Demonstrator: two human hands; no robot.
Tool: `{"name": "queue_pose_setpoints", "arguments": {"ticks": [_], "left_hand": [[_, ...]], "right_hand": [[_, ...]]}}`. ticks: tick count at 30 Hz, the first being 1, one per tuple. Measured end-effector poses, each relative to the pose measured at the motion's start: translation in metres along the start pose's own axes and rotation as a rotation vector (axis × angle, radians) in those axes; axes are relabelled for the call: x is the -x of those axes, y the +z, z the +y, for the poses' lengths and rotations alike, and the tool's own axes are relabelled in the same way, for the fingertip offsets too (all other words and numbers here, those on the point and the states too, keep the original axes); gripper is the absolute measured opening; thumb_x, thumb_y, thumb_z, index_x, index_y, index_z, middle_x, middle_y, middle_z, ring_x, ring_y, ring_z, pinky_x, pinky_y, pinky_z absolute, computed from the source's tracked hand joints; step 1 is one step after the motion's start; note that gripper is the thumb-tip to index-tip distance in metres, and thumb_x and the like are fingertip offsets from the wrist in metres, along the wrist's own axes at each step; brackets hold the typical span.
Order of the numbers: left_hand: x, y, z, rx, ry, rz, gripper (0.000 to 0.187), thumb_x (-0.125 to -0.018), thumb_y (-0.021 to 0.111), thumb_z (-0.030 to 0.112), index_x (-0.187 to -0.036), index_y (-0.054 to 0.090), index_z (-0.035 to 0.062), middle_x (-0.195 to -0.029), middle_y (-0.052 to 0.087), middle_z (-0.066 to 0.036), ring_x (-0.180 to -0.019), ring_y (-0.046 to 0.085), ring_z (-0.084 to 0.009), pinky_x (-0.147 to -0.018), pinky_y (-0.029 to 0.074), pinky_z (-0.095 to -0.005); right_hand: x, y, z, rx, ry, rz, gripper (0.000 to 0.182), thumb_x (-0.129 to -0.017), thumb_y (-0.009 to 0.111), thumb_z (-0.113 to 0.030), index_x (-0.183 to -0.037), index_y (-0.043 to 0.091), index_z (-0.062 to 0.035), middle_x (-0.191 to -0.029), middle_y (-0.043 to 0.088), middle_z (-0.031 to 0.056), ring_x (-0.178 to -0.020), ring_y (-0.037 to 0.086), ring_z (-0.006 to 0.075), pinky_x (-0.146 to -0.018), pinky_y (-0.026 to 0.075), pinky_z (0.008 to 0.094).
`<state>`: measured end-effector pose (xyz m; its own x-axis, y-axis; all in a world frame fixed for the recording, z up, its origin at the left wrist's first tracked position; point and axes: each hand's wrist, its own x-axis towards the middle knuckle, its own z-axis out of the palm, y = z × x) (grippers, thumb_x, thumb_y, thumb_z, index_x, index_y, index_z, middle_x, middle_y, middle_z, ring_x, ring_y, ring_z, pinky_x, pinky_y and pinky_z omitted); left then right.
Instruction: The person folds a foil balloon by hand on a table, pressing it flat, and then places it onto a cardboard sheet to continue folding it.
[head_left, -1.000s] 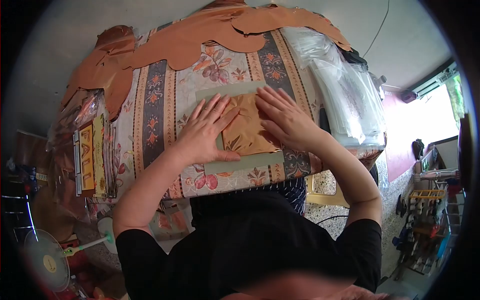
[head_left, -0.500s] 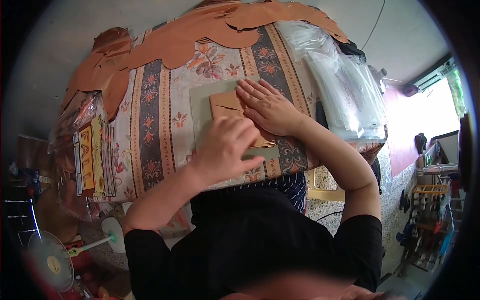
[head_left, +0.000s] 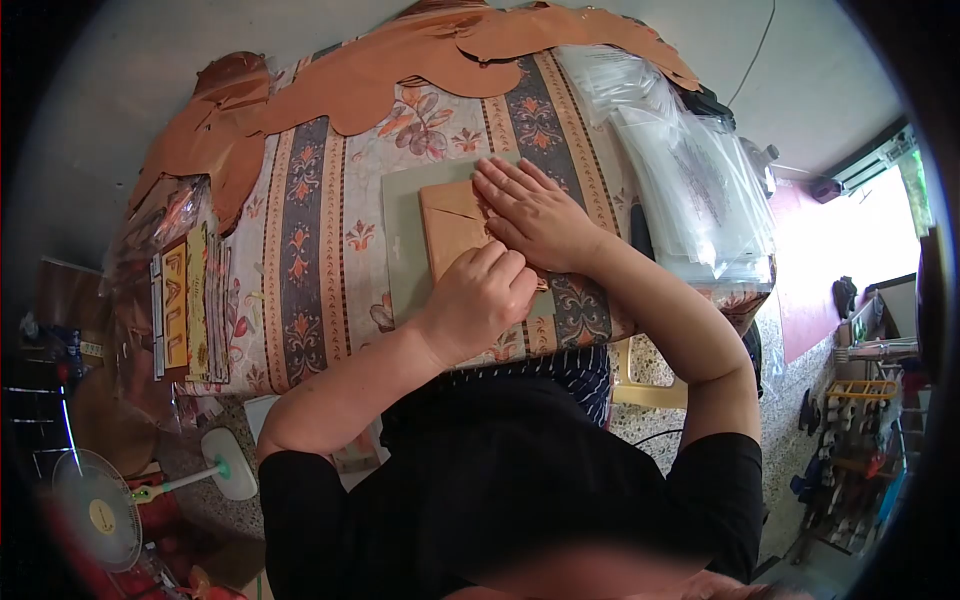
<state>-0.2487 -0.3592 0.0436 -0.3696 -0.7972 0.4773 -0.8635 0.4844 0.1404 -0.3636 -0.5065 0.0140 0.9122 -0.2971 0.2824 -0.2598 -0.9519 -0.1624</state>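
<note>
So there's a folded brown sheet [head_left: 452, 226] sitting on a grey-green mat [head_left: 402, 250] in the middle of the table [head_left: 310, 260], the one with the striped floral cloth. Both hands are on it.

Right hand [head_left: 535, 215] is laid flat and open, palm down, fingers spread and pointing toward the far-left corner of the sheet. It's pressing on the right part, not gripping anything. Left hand [head_left: 483, 296] is curled into a loose fist with the knuckles down on the near edge of the sheet, just below the right hand and almost touching it. Can't tell if there's anything tucked inside that fist, the fingers hide it.

Only the upper left part of the sheet is showing, the rest is under the two hands. It lies square with the mat and well inside its edges.

Around it: a bunch of brown cutouts [head_left: 400, 70] draped over the far edge of the table, a stack of clear bags [head_left: 690, 190] to the right, and packs with a "FALL" card [head_left: 175, 300] on the left edge. A fan [head_left: 95, 510] is down on the floor at lower left.
</note>
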Motion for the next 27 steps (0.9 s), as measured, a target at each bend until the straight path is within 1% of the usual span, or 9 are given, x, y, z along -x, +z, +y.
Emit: {"name": "queue_pose_setpoints", "arguments": {"ticks": [3, 5, 11, 13, 17, 20, 22, 26, 27], "left_hand": [[0.001, 0.003, 0.001, -0.007, -0.004, -0.012, 0.018, -0.07, 0.073, 0.011, -0.082, 0.061, 0.0052, -0.084, 0.056, -0.006, -0.084, 0.058, -0.0232, -0.075, 0.052, -0.0337], [0.0, 0.004, 0.002, -0.02, -0.007, -0.01, 0.017, -0.071, 0.072, 0.012, -0.081, 0.06, 0.0054, -0.083, 0.055, -0.006, -0.083, 0.058, -0.0231, -0.074, 0.052, -0.0336], [-0.005, 0.005, 0.005, -0.11, 0.061, -0.005, 0.01, -0.074, 0.065, 0.012, -0.074, 0.055, 0.0078, -0.077, 0.051, -0.005, -0.077, 0.056, -0.0212, -0.063, 0.052, -0.0309], [-0.008, 0.004, 0.005, -0.171, 0.16, -0.037, 0.007, -0.071, 0.062, 0.014, -0.07, 0.056, 0.0095, -0.075, 0.054, -0.004, -0.074, 0.057, -0.0181, -0.06, 0.051, -0.0273], [-0.011, 0.002, -0.001, -0.201, 0.263, -0.087, 0.006, -0.071, 0.061, 0.014, -0.071, 0.057, 0.0092, -0.074, 0.054, -0.003, -0.075, 0.058, -0.0184, -0.063, 0.051, -0.0275], [-0.01, 0.001, -0.008, -0.039, 0.206, -0.069, 0.009, -0.071, 0.064, 0.014, -0.072, 0.058, 0.0089, -0.077, 0.054, -0.004, -0.078, 0.058, -0.0197, -0.067, 0.051, -0.0299], [-0.01, -0.003, -0.007, 0.184, 0.062, -0.015, 0.015, -0.069, 0.07, 0.013, -0.078, 0.058, 0.009, -0.082, 0.053, -0.005, -0.082, 0.058, -0.0213, -0.071, 0.051, -0.0333], [-0.009, -0.004, -0.007, 0.248, 0.022, -0.011, 0.022, -0.068, 0.074, 0.013, -0.083, 0.058, 0.0092, -0.085, 0.053, -0.005, -0.086, 0.057, -0.0219, -0.074, 0.05, -0.0352], [-0.009, -0.002, -0.009, 0.219, 0.08, -0.024, 0.023, -0.068, 0.073, 0.013, -0.084, 0.057, 0.0091, -0.084, 0.053, -0.005, -0.086, 0.057, -0.0219, -0.075, 0.05, -0.0351]], "right_hand": [[0.0, 0.001, 0.0, -0.007, -0.012, 0.021, 0.056, -0.101, 0.04, -0.033, -0.147, 0.035, -0.0011, -0.154, 0.033, 0.0176, -0.144, 0.028, 0.029, -0.119, 0.016, 0.0441], [0.0, 0.002, 0.0, 0.008, -0.015, 0.049, 0.056, -0.1, 0.039, -0.035, -0.144, 0.04, -0.0003, -0.152, 0.036, 0.0179, -0.143, 0.031, 0.0291, -0.119, 0.017, 0.0445], [0.0, 0.005, 0.001, 0.065, -0.041, 0.057, 0.056, -0.1, 0.04, -0.035, -0.144, 0.041, -0.0008, -0.152, 0.037, 0.0173, -0.143, 0.031, 0.0282, -0.118, 0.018, 0.0447], [0.0, 0.005, 0.001, 0.057, -0.038, 0.06, 0.056, -0.1, 0.041, -0.035, -0.144, 0.041, -0.0008, -0.152, 0.037, 0.0172, -0.143, 0.031, 0.0281, -0.118, 0.018, 0.0446], [0.0, 0.001, -0.003, 0.042, -0.012, 0.046, 0.054, -0.1, 0.042, -0.031, -0.146, 0.039, -0.0017, -0.153, 0.035, 0.0161, -0.144, 0.031, 0.0268, -0.119, 0.018, 0.0433], [0.0, 0.006, 0.001, 0.039, -0.027, 0.077, 0.055, -0.1, 0.041, -0.035, -0.144, 0.042, -0.0014, -0.152, 0.037, 0.0167, -0.143, 0.032, 0.0278, -0.118, 0.019, 0.0438], [0.0, 0.005, 0.001, 0.039, -0.029, 0.079, 0.055, -0.1, 0.04, -0.035, -0.144, 0.042, -0.0017, -0.152, 0.038, 0.0164, -0.143, 0.032, 0.0275, -0.118, 0.019, 0.0437], [0.0, 0.006, 0.002, 0.036, -0.037, 0.083, 0.055, -0.1, 0.041, -0.036, -0.144, 0.042, -0.0015, -0.152, 0.038, 0.0162, -0.143, 0.032, 0.0272, -0.118, 0.02, 0.0436], [0.0, 0.006, 0.002, 0.037, -0.039, 0.082, 0.055, -0.1, 0.041, -0.036, -0.144, 0.042, -0.0015, -0.152, 0.038, 0.0162, -0.143, 0.032, 0.0272, -0.118, 0.02, 0.0436]]}}
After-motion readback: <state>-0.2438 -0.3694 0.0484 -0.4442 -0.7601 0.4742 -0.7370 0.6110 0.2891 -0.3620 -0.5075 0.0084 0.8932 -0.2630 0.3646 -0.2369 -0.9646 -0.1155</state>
